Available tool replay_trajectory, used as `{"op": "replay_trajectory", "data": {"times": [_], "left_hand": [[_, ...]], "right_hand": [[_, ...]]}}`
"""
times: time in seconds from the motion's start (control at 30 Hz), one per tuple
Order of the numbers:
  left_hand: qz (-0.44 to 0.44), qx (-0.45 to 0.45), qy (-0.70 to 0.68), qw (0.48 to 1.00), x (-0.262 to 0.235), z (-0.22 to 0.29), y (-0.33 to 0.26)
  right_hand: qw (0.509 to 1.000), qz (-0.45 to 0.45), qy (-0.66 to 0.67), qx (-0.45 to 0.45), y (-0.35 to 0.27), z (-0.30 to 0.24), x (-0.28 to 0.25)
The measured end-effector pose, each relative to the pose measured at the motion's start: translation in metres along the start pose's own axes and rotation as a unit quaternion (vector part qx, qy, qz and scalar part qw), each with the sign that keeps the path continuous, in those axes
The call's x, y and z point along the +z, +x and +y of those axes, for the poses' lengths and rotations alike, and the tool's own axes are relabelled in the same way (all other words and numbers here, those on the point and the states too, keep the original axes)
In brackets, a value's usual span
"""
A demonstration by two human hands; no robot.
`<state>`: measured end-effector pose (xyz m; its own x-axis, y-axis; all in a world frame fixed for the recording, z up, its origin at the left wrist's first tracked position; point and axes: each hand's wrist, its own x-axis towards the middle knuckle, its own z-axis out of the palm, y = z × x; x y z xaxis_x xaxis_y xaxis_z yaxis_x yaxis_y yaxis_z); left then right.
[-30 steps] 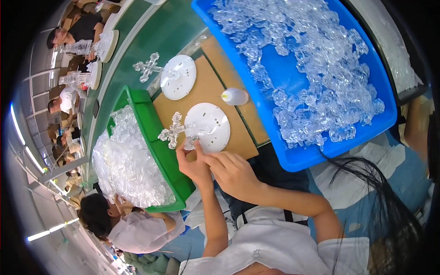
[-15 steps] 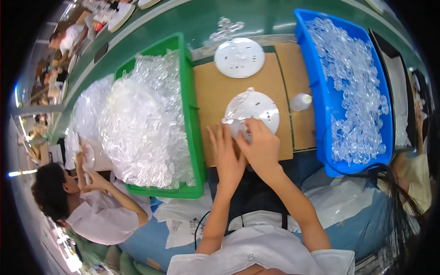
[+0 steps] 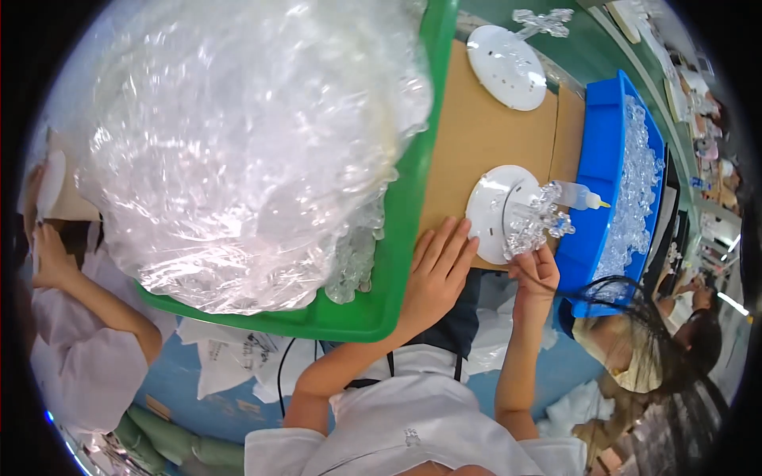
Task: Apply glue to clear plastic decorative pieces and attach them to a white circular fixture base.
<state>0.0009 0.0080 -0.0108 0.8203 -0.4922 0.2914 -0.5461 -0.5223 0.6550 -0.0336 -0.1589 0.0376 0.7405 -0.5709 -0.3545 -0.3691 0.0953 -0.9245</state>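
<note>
A white round disc (image 3: pixel 490 205) lies on the brown cardboard, with a clear plastic flower-like piece (image 3: pixel 533 222) rising from it. My right hand (image 3: pixel 536 278) is closed in a pinch at the near edge of that clear piece. My left hand (image 3: pixel 436 274) lies flat with fingers stretched out, between the green bin and the disc's near left edge. It holds nothing. Just beyond the clear piece is a translucent squeeze bottle (image 3: pixel 577 195) with a yellow tip, partly hidden by it.
A green bin (image 3: pixel 401 262) on the left is heaped with clear plastic parts under plastic film. On the right stands a blue bin (image 3: pixel 597 159) of clear parts. Farther back lies another white disc (image 3: pixel 504 67) with a clear piece. A co-worker's hand (image 3: pixel 54 258) shows at far left.
My view has swung left and closer to the green bin. My hands have moved apart: the left rests beside the disc, while the right pinches the clear piece, which now shows plainly above the disc.
</note>
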Motion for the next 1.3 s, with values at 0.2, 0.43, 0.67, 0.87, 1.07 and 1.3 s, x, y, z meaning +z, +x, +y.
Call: {"op": "replay_trajectory", "data": {"times": [0.2, 0.43, 0.67, 0.87, 1.07, 1.3], "left_hand": [[0.019, 0.015, 0.006, 1.000, 0.004, -0.003, -0.003], [0.012, 0.019, 0.028, 0.999, 0.000, -0.003, -0.004], [-0.007, 0.020, 0.016, 1.000, 0.007, -0.004, -0.006], [-0.001, 0.047, 0.093, 0.995, 0.003, -0.003, -0.003], [0.015, 0.044, 0.096, 0.994, -0.001, -0.004, -0.003], [0.074, 0.008, 0.069, 0.995, 0.020, 0.002, -0.007]], "right_hand": [[1.000, -0.002, 0.001, -0.006, -0.003, -0.001, 0.007], [0.988, 0.067, -0.121, -0.063, -0.004, -0.003, 0.022], [0.973, 0.092, -0.185, -0.106, -0.003, -0.007, 0.030], [0.951, 0.067, -0.253, -0.162, -0.006, -0.013, 0.036], [0.938, 0.083, -0.309, -0.136, -0.011, -0.016, 0.043], [0.906, 0.097, -0.377, -0.168, -0.013, -0.011, 0.045]]}}
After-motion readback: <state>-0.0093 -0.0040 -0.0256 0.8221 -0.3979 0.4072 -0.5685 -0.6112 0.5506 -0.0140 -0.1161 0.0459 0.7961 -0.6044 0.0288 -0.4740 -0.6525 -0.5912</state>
